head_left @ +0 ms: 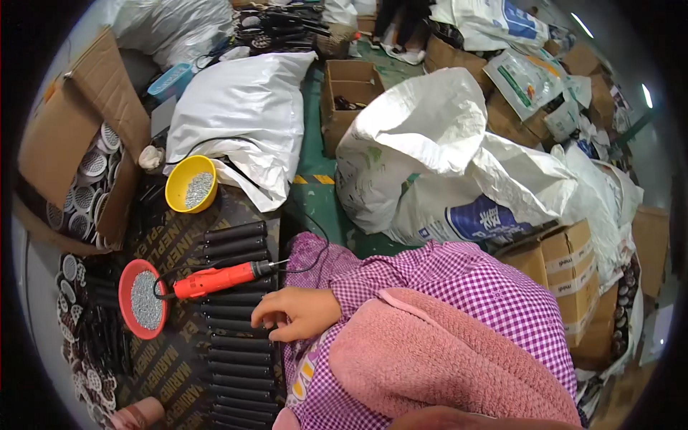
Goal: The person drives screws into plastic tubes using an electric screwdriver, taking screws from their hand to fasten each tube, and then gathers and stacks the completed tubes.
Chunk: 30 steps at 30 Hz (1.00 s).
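One hand (295,313) in clear view, coming out of a purple checked sleeve (459,287), fingers curled loosely and resting on a row of black tubes (240,301); cannot tell whether left or right, and cannot tell whether anything is pinched between the fingers. No second hand clearly visible. Pink fleece fabric (444,358) bunched over the lap below the sleeve.

Just above the hand, a red electric screwdriver (215,279) lying across the black tubes, near the fingers but not touching them, its black cord looping away toward the upper left. Left of the screwdriver, a red shallow dish (125,287) filled with small silver screws. Further up, a yellow bowl (188,188) holding more of the same silver screws, well apart from the hand.

Black tubes laid side by side in a long column down a dark printed surface (168,358). Along the left edge, scattered round white perforated discs (69,269), with more of them stacked inside an open cardboard box (64,136) at upper left.

Beyond the surface, large white woven sacks (423,136) slumped on a green floor (315,193), another white sack (244,107) beside the yellow bowl, and brown cardboard cartons (573,265) at right.
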Motion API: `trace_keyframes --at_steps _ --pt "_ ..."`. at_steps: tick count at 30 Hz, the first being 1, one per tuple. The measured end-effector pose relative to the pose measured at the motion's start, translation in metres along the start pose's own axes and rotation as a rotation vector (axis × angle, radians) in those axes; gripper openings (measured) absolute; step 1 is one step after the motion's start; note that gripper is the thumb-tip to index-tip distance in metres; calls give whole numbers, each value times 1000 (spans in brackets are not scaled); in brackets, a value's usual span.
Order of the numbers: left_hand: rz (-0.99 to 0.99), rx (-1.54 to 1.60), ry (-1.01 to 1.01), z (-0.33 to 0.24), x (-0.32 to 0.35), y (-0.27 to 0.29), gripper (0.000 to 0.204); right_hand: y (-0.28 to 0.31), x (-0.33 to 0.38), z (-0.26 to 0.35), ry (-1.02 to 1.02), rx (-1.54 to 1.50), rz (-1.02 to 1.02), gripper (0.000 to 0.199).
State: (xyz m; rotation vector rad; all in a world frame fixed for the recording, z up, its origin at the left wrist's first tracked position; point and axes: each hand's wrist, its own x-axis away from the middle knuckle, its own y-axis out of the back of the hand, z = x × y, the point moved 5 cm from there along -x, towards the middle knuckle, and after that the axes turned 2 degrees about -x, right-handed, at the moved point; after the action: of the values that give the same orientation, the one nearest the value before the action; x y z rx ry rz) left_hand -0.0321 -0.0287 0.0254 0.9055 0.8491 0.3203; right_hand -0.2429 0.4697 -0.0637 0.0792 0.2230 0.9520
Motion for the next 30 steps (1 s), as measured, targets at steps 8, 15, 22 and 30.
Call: trace_keyframes --at_steps 8,15,22,30 --pt "-73 589 129 11 10 -33 61 -6 7 5 17 -37 54 34" --pt "-230 1614 -549 -196 52 241 37 -12 5 3 -9 -18 72 33" --pt "-87 1658 -466 -221 87 292 35 -5 15 -1 -149 -92 131 36" --pt "-366 1683 -454 -203 101 284 37 19 25 12 -62 7 93 33"
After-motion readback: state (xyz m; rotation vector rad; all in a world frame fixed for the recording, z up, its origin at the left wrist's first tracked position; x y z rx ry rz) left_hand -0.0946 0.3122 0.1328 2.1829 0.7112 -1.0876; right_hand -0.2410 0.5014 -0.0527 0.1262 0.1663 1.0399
